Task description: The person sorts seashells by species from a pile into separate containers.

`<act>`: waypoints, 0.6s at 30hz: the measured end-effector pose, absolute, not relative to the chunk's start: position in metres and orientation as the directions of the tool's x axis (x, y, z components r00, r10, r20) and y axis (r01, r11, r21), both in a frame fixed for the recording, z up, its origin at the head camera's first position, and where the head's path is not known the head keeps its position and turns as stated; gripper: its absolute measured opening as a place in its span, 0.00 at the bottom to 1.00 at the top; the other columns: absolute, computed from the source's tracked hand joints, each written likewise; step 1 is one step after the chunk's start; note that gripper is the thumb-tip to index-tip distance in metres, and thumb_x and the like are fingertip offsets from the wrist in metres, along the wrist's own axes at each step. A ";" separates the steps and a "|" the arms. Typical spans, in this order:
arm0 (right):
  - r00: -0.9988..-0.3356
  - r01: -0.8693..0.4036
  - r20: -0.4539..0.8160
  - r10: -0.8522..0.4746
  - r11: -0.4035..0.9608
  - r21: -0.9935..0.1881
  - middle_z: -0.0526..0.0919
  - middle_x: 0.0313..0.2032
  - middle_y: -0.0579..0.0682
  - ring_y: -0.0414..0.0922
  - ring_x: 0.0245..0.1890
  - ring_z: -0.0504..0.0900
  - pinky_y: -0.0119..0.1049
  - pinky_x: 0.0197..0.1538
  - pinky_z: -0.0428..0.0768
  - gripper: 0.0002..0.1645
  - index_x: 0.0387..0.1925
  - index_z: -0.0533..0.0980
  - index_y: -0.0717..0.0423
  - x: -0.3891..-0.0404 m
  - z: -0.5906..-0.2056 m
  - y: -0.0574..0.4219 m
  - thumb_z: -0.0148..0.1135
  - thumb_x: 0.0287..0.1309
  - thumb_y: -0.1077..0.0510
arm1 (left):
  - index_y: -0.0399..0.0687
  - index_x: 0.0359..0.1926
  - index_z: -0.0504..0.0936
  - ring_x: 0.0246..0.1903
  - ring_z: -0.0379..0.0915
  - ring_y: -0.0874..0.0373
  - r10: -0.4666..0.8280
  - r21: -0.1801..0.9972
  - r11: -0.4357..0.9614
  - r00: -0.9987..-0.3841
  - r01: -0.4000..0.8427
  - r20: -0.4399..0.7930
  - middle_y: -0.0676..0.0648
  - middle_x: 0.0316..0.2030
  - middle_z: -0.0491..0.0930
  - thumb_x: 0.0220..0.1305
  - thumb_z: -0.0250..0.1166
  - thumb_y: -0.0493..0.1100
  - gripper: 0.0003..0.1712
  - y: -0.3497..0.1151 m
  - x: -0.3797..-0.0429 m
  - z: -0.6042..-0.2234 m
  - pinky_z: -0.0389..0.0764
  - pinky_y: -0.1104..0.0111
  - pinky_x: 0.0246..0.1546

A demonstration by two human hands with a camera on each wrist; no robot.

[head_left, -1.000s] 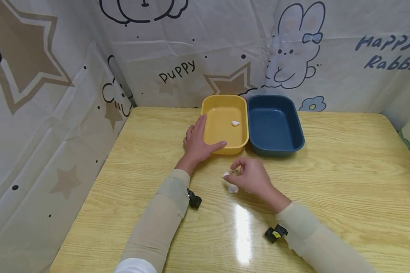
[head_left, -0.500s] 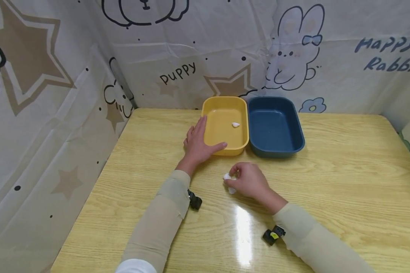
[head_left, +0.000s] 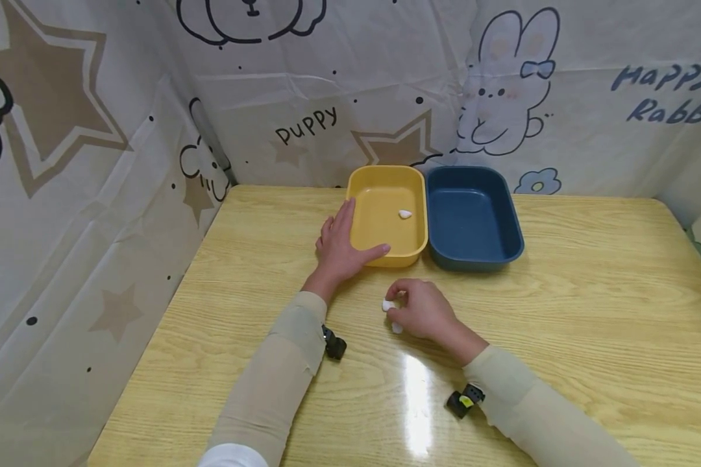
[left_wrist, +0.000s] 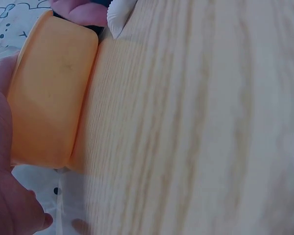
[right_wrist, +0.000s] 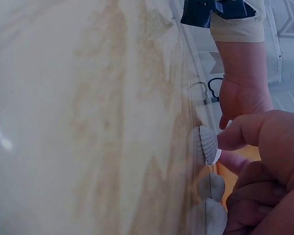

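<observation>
My left hand (head_left: 341,250) rests against the yellow bin (head_left: 385,251), its fingers along the left wall and its thumb over the near rim. In the left wrist view only part of that hand shows, beside the wall of the bin. My right hand (head_left: 423,308) is low over the table in front of the bins, thumb and forefinger pinching a ribbed white seashell (right_wrist: 208,145). Under that hand lies another white shell (head_left: 397,328), partly hidden. Two more pale shells, one a rounded shell (right_wrist: 215,186), show beside the curled fingers in the right wrist view.
A white shell (head_left: 405,214) lies inside the yellow bin. The dark blue bin (head_left: 472,264) stands right beside it. Both are near the back edge of the wooden table (head_left: 590,311), before a printed cloth (head_left: 257,155).
My right hand has come slightly down and toward me, and its thumb and forefinger have closed on the shell. The left hand stays on the yellow bin.
</observation>
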State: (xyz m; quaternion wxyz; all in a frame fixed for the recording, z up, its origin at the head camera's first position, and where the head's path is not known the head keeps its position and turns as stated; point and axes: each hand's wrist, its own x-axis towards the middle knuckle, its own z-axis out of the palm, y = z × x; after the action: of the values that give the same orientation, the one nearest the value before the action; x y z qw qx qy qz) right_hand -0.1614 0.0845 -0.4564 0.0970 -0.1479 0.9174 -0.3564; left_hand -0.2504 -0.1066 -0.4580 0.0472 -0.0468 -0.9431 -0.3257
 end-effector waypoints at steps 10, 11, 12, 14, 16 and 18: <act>-0.919 -0.252 -0.047 -0.392 0.675 -0.693 0.72 0.13 0.43 0.41 0.13 0.71 0.37 0.20 0.67 0.14 0.42 0.84 0.49 -0.161 -0.457 0.085 0.69 0.51 0.62 | 0.71 0.80 0.37 0.74 0.38 0.42 0.064 0.609 0.783 -0.990 0.127 0.125 0.60 0.78 0.41 0.44 0.67 0.80 0.70 -0.106 -0.250 -0.458 0.47 0.43 0.66; -0.922 -0.246 -0.050 -0.384 0.679 -0.691 0.72 0.13 0.43 0.41 0.13 0.71 0.37 0.20 0.67 0.14 0.42 0.83 0.49 -0.160 -0.456 0.085 0.70 0.51 0.60 | 0.71 0.80 0.37 0.74 0.39 0.42 0.064 0.609 0.783 -0.990 0.128 0.126 0.60 0.78 0.41 0.44 0.67 0.80 0.70 -0.106 -0.250 -0.458 0.47 0.43 0.66; -0.926 -0.236 -0.053 -0.373 0.685 -0.689 0.73 0.13 0.43 0.41 0.14 0.71 0.38 0.20 0.68 0.14 0.42 0.83 0.50 -0.160 -0.456 0.085 0.71 0.51 0.58 | 0.71 0.80 0.37 0.74 0.38 0.42 0.063 0.609 0.783 -0.990 0.127 0.125 0.60 0.78 0.41 0.45 0.67 0.80 0.70 -0.106 -0.250 -0.458 0.47 0.43 0.66; -0.935 -0.214 -0.067 -0.349 0.703 -0.678 0.74 0.15 0.43 0.42 0.15 0.72 0.38 0.22 0.69 0.15 0.41 0.82 0.51 -0.159 -0.454 0.084 0.74 0.51 0.53 | 0.71 0.80 0.37 0.74 0.38 0.41 0.062 0.609 0.783 -0.990 0.124 0.123 0.61 0.78 0.41 0.45 0.67 0.80 0.70 -0.106 -0.251 -0.458 0.47 0.43 0.66; -0.943 -0.192 -0.079 -0.324 0.722 -0.665 0.75 0.17 0.43 0.42 0.18 0.73 0.39 0.24 0.70 0.18 0.39 0.82 0.52 -0.158 -0.453 0.082 0.76 0.50 0.49 | 0.71 0.80 0.37 0.74 0.38 0.41 0.061 0.607 0.785 -0.991 0.123 0.121 0.61 0.78 0.40 0.45 0.67 0.80 0.70 -0.106 -0.251 -0.457 0.48 0.43 0.66; -0.950 -0.170 -0.092 -0.300 0.739 -0.652 0.76 0.19 0.43 0.42 0.19 0.73 0.39 0.26 0.72 0.20 0.37 0.82 0.53 -0.157 -0.452 0.081 0.78 0.48 0.46 | 0.72 0.80 0.37 0.74 0.38 0.42 0.060 0.607 0.786 -0.991 0.119 0.116 0.61 0.78 0.40 0.45 0.67 0.80 0.70 -0.106 -0.251 -0.457 0.48 0.43 0.66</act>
State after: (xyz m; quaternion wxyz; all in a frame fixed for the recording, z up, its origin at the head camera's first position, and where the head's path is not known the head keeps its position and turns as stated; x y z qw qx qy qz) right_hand -0.1574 0.0813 -0.4523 0.0956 -0.1266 0.9274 -0.3387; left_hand -0.2506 -0.1058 -0.4573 0.0454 -0.0474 -0.9438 -0.3240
